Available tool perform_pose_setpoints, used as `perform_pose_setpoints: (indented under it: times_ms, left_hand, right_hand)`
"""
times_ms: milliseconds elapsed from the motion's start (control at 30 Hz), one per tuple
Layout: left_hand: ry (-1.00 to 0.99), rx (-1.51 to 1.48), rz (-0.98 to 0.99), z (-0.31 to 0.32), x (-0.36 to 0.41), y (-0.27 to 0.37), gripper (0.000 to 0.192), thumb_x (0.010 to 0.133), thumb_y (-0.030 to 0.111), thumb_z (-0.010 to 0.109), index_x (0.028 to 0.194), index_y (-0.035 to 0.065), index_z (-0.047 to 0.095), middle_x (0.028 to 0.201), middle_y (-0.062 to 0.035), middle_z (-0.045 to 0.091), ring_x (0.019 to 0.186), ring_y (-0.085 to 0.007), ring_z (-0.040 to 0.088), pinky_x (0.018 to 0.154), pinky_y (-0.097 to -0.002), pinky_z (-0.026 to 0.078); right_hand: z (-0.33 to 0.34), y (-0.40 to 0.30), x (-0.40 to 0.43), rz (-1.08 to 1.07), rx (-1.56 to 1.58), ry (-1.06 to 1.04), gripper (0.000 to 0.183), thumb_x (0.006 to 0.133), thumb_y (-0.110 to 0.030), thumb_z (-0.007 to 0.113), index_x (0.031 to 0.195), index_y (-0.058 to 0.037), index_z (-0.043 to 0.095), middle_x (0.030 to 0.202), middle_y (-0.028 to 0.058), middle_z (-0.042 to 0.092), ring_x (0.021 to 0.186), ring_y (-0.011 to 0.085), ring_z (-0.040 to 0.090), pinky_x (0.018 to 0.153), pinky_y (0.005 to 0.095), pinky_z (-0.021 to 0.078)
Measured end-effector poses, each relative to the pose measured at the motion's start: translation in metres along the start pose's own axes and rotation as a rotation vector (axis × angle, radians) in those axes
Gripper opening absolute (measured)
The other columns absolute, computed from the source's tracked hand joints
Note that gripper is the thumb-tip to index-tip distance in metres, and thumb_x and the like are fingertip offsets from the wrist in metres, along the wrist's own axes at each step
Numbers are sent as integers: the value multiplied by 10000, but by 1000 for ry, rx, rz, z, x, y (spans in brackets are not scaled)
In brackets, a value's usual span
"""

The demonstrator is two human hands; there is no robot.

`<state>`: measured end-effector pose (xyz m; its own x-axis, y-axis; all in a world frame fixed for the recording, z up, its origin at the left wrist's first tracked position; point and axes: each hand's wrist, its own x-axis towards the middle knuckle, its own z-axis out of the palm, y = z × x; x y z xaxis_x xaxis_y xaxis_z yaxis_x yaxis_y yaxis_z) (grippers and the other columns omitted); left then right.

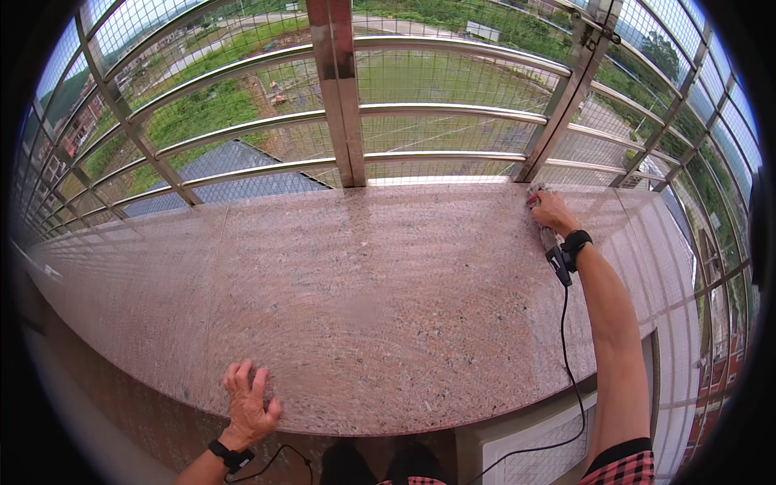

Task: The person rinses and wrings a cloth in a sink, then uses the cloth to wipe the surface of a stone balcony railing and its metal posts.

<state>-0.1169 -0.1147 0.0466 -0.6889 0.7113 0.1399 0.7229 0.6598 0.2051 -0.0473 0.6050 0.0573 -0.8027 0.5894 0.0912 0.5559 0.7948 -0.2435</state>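
A speckled pinkish granite slab [364, 309], wet-looking with curved streaks, spreads before me. At its far right edge, beside the foot of a metal post, my right hand [554, 213] presses down on a crumpled cloth [536, 193]. Red and greyish parts of that cloth show past the fingers; the palm hides the rest. My left hand [248, 405] rests near the front edge of the slab, holding nothing, its fingers spread and bent. Each wrist wears a black strap with a small cabled device, the right one [559, 265] hanging just above the stone.
Stainless steel railings with wire mesh [448, 109] rise along the slab's far side. Upright posts [339, 97] stand at its edge. A black cable [565, 339] trails from my right wrist over the front edge. Below right sits a pale framed panel [533, 442].
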Motion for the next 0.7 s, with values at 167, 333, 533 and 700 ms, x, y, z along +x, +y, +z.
perform_pose_setpoints:
  times_ms: [167,333,533,700]
  left_hand:
    - [18,-3,38,2,4,-1,571,689,299,621,1182,35,504,1273,-235,377,1168,-435,342,976,-575,279]
    - [2,-18,1,-3,1,-1,566,710,327,615,1185,38,507,1277,-240,380,1171,-437,348,979,-576,281]
    - [13,-47,9,-2,3,-4,578,709,327,631,1202,55,500,1269,-238,381,1166,-431,352,973,-580,287]
    - [50,-84,22,-10,4,-4,578,710,327,658,1214,96,497,1250,-199,387,1145,-395,379,955,-554,318]
  right_hand:
    - [13,-102,40,-121,-210,-219,381,728,-188,543,1007,59,622,972,308,627,988,444,563,914,468,429]
    - [19,-211,16,-179,14,-255,454,725,-201,560,1071,92,592,1004,386,552,994,543,533,1003,477,374]
    - [62,-353,-5,-437,111,-344,562,732,-205,587,1239,25,509,1154,375,409,1022,517,527,948,450,448]
    - [85,-454,0,-654,236,-426,557,750,-211,571,1214,86,487,1125,441,451,1059,534,488,958,476,427]
